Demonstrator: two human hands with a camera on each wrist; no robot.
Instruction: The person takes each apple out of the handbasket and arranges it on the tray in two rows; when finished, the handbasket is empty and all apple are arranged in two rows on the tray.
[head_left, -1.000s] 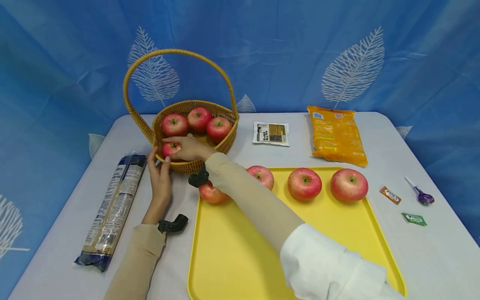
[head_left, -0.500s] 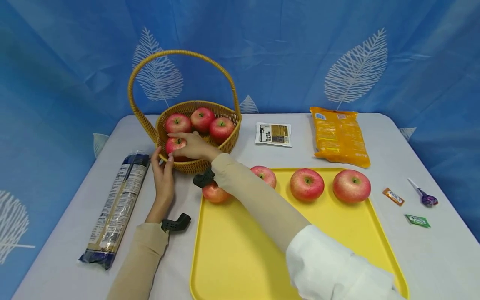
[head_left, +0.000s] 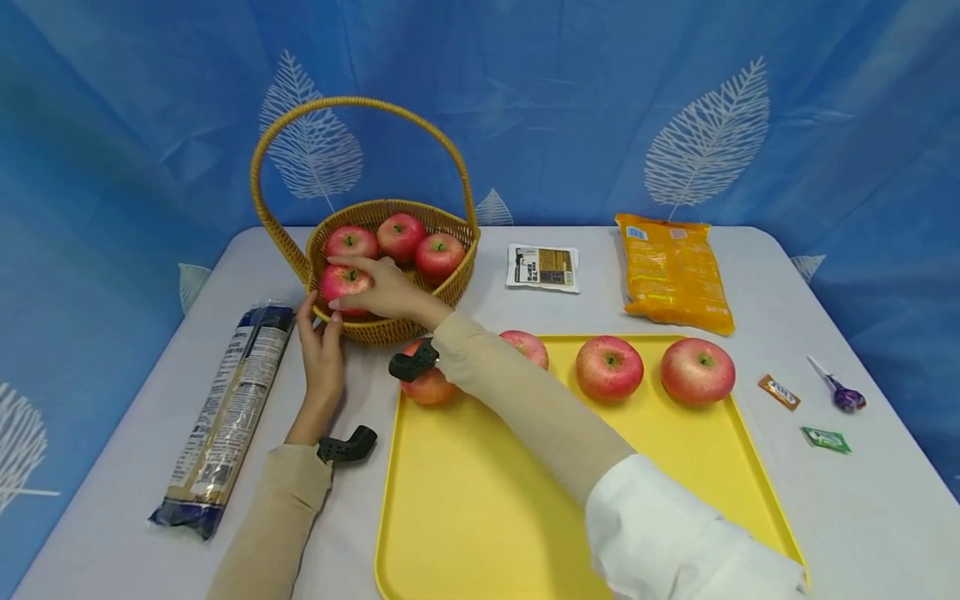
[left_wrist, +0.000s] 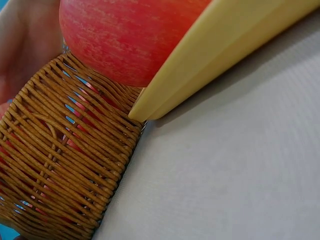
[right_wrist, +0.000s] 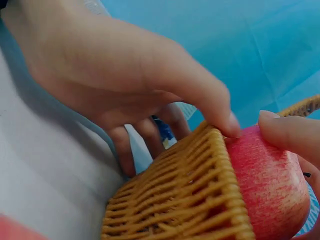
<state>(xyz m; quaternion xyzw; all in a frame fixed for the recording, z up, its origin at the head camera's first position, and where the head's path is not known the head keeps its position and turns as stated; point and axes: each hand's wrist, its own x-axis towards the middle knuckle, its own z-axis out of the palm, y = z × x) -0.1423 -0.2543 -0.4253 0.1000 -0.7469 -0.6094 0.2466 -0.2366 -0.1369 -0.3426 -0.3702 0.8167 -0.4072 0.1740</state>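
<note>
1. Head view: the right hand point(head_left: 384, 290) reaches into the wicker basket point(head_left: 378, 333), fingers and thumb curled round the near-left apple point(head_left: 345, 286), just inside the rim. Three other apples point(head_left: 401, 237) sit behind it and to its right. The left hand point(head_left: 321, 358) is at the rim, from outside. Four tray apples point(head_left: 610, 367) line the far side of the yellow tray point(head_left: 480, 500) on the counter point(head_left: 348, 517). The step in hand looks like placing or adjusting the held fruit; which one, I cannot tell.

2. Left wrist view: one tray apple overhangs the tray's corner beside the woven wall. The left fingers' state cannot be told from here.

3. Right wrist view: the left thumb hooks over the rim, its fingers outside the wall, pinching the edge. The right thumb rests on the held fruit's upper side. The next move seems to call for a steady left hold, with the right fingers loosening only once the fruit sits securely.
</note>
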